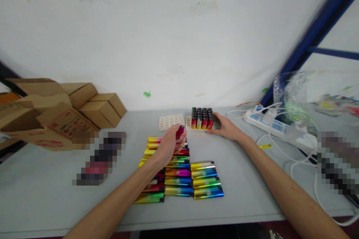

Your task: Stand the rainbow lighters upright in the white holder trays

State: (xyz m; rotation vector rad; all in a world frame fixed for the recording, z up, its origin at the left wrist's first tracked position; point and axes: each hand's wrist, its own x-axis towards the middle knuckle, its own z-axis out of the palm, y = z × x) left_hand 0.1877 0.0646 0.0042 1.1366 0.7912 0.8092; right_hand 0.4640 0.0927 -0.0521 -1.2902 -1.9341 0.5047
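Left hand (169,142) grips one red lighter (180,131) upright, raised over the flat rows (179,171). Right hand (226,127), fingers loose, steadies the tray (202,118) of standing lighters on the table (56,201).

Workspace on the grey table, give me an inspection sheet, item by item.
Surface: grey table, mostly bare at the front.
Job's things: colourful lighters lying in rows; upright lighters in a white tray.
Clutter: cardboard boxes at left; plastic bag at right.
Hands: left hand holds a red lighter; right hand rests beside the upright lighters.
Cables: power strip with white cords.
Surroundings: white wall, blue frame.
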